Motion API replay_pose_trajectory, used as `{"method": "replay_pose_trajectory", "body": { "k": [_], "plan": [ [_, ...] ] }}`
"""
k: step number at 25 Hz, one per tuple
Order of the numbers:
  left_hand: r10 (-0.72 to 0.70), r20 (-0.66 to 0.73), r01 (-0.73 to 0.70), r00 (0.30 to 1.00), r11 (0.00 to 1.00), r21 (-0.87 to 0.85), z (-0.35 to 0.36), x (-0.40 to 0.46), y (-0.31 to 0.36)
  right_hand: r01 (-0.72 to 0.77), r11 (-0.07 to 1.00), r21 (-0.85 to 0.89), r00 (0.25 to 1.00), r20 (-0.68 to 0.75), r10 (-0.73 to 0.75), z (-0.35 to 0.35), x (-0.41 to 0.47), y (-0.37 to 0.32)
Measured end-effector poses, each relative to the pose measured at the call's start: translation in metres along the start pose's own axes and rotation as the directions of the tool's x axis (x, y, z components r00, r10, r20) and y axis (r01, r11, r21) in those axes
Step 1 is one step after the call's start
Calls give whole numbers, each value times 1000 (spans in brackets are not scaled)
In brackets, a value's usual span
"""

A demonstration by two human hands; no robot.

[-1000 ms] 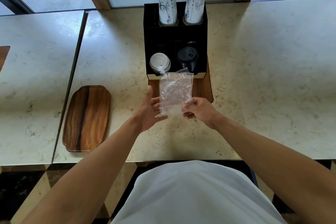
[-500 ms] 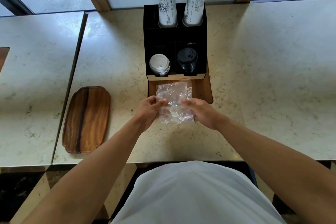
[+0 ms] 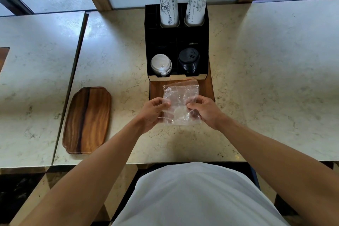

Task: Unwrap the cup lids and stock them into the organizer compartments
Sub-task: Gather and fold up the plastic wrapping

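Observation:
A crumpled clear plastic wrapper (image 3: 180, 103) with nothing visible inside is held just above the counter, in front of the black organizer (image 3: 177, 42). My left hand (image 3: 152, 113) pinches its left edge and my right hand (image 3: 206, 111) pinches its right edge. In the organizer's front left compartment sits a stack of white lids (image 3: 161, 64); the front right compartment holds a stack of black lids (image 3: 189, 60). Two stacks of paper cups (image 3: 168, 6) stand upright in the back holes.
The organizer stands on a wooden board (image 3: 206, 88) whose front part lies under the wrapper. A wooden tray (image 3: 88, 119) lies on the marble counter (image 3: 266, 79) to the left. A gap (image 3: 73, 79) separates this counter from another at the left.
The wrapper came down from upright in front of the lids to low over the counter. My left hand went from open beside it to pinching its edge; both hands now hold it.

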State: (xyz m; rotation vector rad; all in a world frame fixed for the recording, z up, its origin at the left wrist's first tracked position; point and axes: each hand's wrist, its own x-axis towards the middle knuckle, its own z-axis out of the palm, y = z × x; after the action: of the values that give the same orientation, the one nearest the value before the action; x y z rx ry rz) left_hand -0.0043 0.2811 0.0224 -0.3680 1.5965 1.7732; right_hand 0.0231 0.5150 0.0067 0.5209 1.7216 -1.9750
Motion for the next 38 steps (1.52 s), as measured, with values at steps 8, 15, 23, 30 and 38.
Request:
{"method": "replay_pose_trajectory", "body": {
  "k": [8, 15, 23, 30, 38],
  "plan": [
    [-26, -60, 17, 998, 990, -143, -2, 6, -2, -18, 990, 142, 999, 32, 13, -2, 0, 5],
    [-232, -31, 195, 972, 876, -442, -2, 12, -3, -110, 879, 465, 985, 172, 32, 2, -1, 3],
    [-298, 43, 258, 954, 736, -626, 2, 2, -1, -163, 839, 519, 976, 209, 61, 3, -4, -2],
    [-255, 149, 289, 956, 706, -647, -3, -4, 3, -217, 793, 570, 968, 231, 99, 1, -8, -5],
    [-114, 202, 153, 973, 970, -191, -3, -3, 0, -169, 884, 437, 963, 263, 54, -5, -11, -2]
  ]
}}
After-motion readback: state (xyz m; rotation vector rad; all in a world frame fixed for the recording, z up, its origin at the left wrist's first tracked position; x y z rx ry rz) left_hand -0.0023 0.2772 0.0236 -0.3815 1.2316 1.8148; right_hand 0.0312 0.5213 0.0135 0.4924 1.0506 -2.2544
